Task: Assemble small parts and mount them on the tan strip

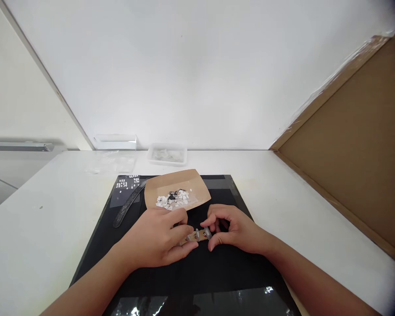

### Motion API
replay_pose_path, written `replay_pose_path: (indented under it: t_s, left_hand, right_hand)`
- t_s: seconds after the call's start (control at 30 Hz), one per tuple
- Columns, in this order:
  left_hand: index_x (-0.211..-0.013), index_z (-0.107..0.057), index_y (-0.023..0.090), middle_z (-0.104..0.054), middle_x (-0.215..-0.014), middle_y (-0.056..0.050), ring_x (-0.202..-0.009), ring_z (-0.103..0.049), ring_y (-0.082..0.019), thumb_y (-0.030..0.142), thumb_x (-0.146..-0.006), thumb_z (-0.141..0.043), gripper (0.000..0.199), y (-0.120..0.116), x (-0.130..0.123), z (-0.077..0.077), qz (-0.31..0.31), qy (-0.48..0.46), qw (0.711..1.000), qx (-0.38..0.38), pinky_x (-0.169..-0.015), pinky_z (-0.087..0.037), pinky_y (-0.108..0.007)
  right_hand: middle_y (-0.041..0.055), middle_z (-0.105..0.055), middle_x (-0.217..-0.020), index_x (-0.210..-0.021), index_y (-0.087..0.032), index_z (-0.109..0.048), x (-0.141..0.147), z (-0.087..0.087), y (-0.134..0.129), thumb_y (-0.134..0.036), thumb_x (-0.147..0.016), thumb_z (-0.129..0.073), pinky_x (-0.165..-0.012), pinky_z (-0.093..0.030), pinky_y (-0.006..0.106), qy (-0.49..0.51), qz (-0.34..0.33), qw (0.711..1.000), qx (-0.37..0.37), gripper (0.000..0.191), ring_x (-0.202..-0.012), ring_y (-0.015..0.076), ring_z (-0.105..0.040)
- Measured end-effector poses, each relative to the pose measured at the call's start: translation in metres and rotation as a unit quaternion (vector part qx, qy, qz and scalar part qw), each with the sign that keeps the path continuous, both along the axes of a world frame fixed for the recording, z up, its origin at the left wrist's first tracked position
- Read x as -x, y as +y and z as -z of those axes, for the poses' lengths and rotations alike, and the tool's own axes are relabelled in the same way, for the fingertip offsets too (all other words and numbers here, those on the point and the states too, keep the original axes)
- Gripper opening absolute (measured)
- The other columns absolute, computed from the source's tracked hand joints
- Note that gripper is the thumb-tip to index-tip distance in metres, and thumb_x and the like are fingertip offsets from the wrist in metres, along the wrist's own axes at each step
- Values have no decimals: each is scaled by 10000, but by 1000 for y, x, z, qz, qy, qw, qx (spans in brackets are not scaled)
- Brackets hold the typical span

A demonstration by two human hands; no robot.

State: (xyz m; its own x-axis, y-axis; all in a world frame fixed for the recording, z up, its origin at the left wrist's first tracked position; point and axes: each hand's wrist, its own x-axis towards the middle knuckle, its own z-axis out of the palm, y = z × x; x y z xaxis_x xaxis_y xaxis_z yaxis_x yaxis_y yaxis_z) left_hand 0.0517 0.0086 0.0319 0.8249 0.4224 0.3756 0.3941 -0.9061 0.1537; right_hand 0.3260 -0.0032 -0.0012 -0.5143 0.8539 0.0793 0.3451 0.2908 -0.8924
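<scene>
Over a black mat, my left hand [161,239] is closed, its thumb and fingers pinching a small tan strip [201,235]. Several small shiny round spots show along this strip, and thin clear pieces stand up from it, shaped like false nail tips. My right hand [232,228] has its thumb and fingers closed around the clear nail tip [208,232] at the strip's right end. The strip's left part is hidden behind my left fingers. Just beyond my hands lies a brown paper tray [177,177] with white and black scraps [173,198] in it.
A curved black nail file [130,204] lies left of the tray, near a clear sheet with small white tabs [122,183]. Behind stand a translucent tub [167,162] and a clear plastic case [110,162]. The black mat [197,276] covers the table's middle. A cardboard panel [349,131] leans at right.
</scene>
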Motion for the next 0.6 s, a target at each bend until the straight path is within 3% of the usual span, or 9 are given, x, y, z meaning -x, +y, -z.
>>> replay_pose_path:
  t_s: [0.6]
  left_hand:
    - [-973,-719,210,-619,-843,-6,-642,-573,-136,303,-1007,-538,206,0,-1,0,-4,-15,999,-30,-556,-387,-293]
  right_hand:
    - [-8,-627,-847,-958,-236,-768,0,2,2,-447,-673,-929,-624,-484,247,-1,1,1000,26,389,-731,132,-616]
